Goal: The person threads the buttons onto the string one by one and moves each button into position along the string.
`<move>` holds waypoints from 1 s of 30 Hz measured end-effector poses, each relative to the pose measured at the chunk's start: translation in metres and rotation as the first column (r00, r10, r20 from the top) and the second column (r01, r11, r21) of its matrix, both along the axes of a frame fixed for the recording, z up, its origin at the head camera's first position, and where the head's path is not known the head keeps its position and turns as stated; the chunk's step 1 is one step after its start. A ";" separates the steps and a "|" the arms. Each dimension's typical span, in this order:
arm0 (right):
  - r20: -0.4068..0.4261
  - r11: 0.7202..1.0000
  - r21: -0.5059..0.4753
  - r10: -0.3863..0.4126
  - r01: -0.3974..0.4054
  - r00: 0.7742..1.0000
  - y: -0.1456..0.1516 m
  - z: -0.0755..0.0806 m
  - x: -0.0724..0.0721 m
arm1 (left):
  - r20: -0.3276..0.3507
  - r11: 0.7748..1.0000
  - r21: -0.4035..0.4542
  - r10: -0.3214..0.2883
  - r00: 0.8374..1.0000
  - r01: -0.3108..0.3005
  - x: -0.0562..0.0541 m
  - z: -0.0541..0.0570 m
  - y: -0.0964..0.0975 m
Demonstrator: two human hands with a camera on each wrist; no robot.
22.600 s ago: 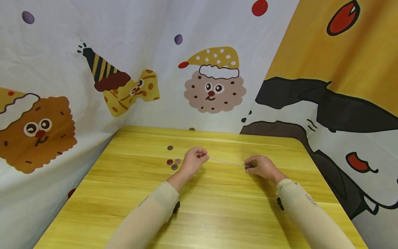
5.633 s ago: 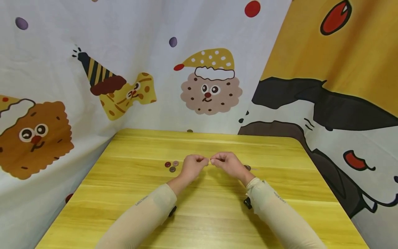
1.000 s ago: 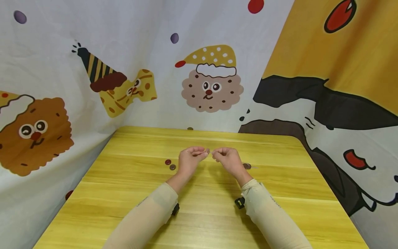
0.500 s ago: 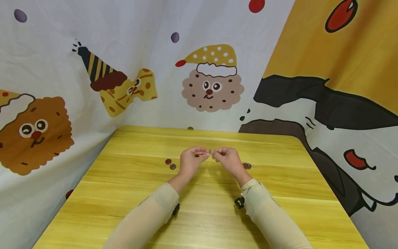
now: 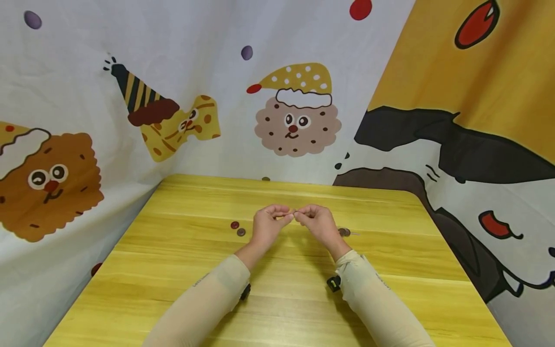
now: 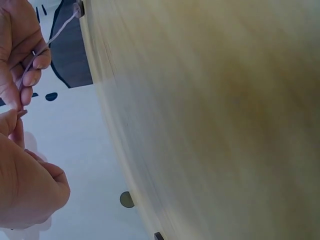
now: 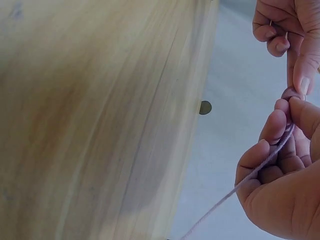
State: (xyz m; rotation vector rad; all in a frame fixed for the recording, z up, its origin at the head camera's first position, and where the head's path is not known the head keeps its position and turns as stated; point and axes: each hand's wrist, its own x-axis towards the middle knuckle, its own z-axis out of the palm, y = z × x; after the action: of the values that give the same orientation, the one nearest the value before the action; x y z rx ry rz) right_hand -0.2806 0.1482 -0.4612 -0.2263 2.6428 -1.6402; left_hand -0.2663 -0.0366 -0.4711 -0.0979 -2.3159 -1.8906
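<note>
Near the middle of the table, my left hand (image 5: 267,224) pinches a small pinkish-brown button (image 7: 290,93) between thumb and forefinger. My right hand (image 5: 320,224) meets it fingertip to fingertip and pinches a thin pale purple cord (image 7: 215,205) close to the button. Whether the cord's end is through the button's hole I cannot tell, as the fingertips cover it. In the left wrist view the cord runs back from the right hand to a button (image 6: 77,9). Those brown buttons (image 5: 344,232) lie bunched on the table beside the right wrist, a bit of cord sticking out.
Left of the left hand lie a dark red button (image 5: 234,225) and a grey-brown button (image 5: 241,232). The yellow wooden table (image 5: 286,299) ends at a cartoon-printed curtain (image 5: 217,159) behind. Both wrists carry small black cameras.
Four loose buttons lay at the left at first; two lie there now. The left hand has lifted the pinkish one, and over the last second the fingertips of both hands have come together at it.
</note>
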 end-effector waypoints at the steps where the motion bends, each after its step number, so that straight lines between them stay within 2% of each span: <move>1: 0.001 1.000 0.007 0.006 -0.006 1.000 0.000 0.000 0.000 | 0.003 1.000 -0.003 -0.005 1.000 0.005 0.000 0.000 0.000; 6: -0.009 0.997 0.045 0.059 -0.059 0.998 0.001 -0.003 -0.002 | 0.020 0.999 -0.001 -0.036 0.999 0.036 0.000 0.000 -0.002; 9: -0.030 0.995 0.051 0.086 -0.084 0.996 0.002 -0.003 -0.002 | 0.041 0.997 0.027 -0.072 0.997 0.071 -0.001 -0.001 -0.003; 13: -0.052 0.992 0.064 0.113 -0.110 0.992 0.003 -0.004 -0.001 | 0.133 0.990 0.102 -0.106 0.985 0.092 -0.002 -0.002 -0.004; 16: -0.064 0.989 0.081 0.132 -0.127 0.989 0.003 -0.006 0.000 | 0.236 0.985 0.152 -0.112 0.965 0.077 -0.002 0.000 -0.004; 19: -0.078 0.985 0.102 0.146 -0.138 0.986 0.002 -0.008 0.001 | 0.334 0.983 0.172 -0.122 0.935 0.067 -0.003 0.003 -0.006; 24: -0.090 0.980 0.124 0.165 -0.153 0.982 0.002 -0.006 0.003 | 0.429 0.983 0.157 -0.155 0.890 0.095 -0.007 0.008 -0.009; 27: -0.086 0.979 0.122 0.177 -0.166 0.980 0.004 -0.006 0.003 | 0.443 0.981 0.156 -0.172 0.880 0.113 -0.008 0.011 -0.011; 30: -0.085 0.977 0.117 0.190 -0.180 0.978 0.006 -0.006 0.002 | 0.443 0.979 0.158 -0.188 0.877 0.130 -0.009 0.013 -0.010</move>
State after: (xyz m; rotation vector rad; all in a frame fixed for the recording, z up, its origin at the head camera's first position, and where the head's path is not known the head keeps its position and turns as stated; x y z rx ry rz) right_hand -0.2788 0.1538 -0.4675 -0.5430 2.6739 -1.4587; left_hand -0.2756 -0.0470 -0.4586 0.2013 -2.5303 -2.3496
